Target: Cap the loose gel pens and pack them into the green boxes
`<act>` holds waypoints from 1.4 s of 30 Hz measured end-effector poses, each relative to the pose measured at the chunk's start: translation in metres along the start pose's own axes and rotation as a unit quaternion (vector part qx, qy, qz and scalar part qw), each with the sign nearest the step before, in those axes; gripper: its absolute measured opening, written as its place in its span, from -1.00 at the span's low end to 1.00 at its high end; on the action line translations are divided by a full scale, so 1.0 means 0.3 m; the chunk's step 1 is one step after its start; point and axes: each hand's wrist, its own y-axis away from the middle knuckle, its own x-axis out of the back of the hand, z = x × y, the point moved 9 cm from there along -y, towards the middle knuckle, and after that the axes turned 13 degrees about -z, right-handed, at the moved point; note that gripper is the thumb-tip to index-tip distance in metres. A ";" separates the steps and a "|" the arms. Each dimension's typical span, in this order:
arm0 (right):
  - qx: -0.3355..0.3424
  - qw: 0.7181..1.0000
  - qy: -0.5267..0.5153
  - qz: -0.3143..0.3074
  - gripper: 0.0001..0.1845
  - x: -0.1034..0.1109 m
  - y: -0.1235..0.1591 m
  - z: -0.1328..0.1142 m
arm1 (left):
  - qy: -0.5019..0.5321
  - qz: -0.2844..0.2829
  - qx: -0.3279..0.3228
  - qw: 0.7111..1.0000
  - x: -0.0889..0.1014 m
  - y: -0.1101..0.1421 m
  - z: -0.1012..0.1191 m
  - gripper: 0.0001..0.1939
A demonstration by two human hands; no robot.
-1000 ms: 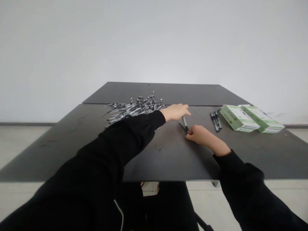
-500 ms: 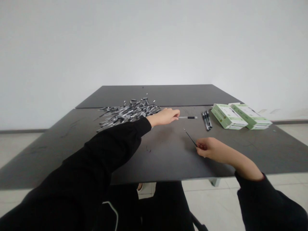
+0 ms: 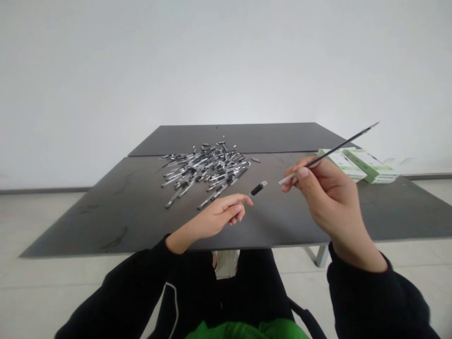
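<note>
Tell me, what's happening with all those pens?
Someone at a dark table has a pen refill pinched in the right hand, its dark end pointing up. The left hand holds a black-gripped pen barrel. The two parts are apart. Beyond the left hand lies a pile of pens. Two green-and-white boxes sit partly behind the right hand.

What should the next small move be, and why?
Probably ease the right hand leftward, lining the thin refill up with the black-gripped pen barrel. The refill is pinched with its clear end facing the barrel's grip end, the left hand holds the barrel, and a gap shows between the two.
</note>
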 end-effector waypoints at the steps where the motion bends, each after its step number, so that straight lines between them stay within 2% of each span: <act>1: 0.001 1.000 0.012 -0.003 -0.81 -0.018 -0.003 -0.006 | 0.000 -0.001 -0.002 1.000 -0.001 0.009 -0.001 -0.71; 13: -0.011 0.997 0.063 -0.034 -0.75 -0.109 -0.035 -0.009 | 0.007 -0.002 -0.011 1.000 0.003 0.053 -0.026 -0.69; 26: -0.027 0.996 0.035 -0.082 -0.78 -0.125 -0.036 0.043 | 0.026 -0.013 -0.003 1.000 -0.005 0.060 -0.063 -0.71; 34: -0.031 0.994 0.051 -0.095 -0.76 -0.135 -0.033 0.039 | 0.027 -0.025 -0.001 0.999 -0.007 0.072 -0.070 -0.69; 36: -0.039 0.990 0.069 -0.119 -0.78 -0.148 -0.031 0.047 | 0.030 -0.024 -0.001 0.999 -0.009 0.070 -0.067 -0.69; 39: -0.068 0.975 0.100 -0.187 -0.80 -0.189 -0.025 0.069 | 0.063 -0.019 -0.005 0.998 -0.015 0.062 -0.072 -0.71; 42: -0.076 0.960 0.092 -0.254 -0.74 -0.236 -0.027 0.084 | 0.138 0.018 -0.026 0.990 0.001 0.060 -0.089 -0.73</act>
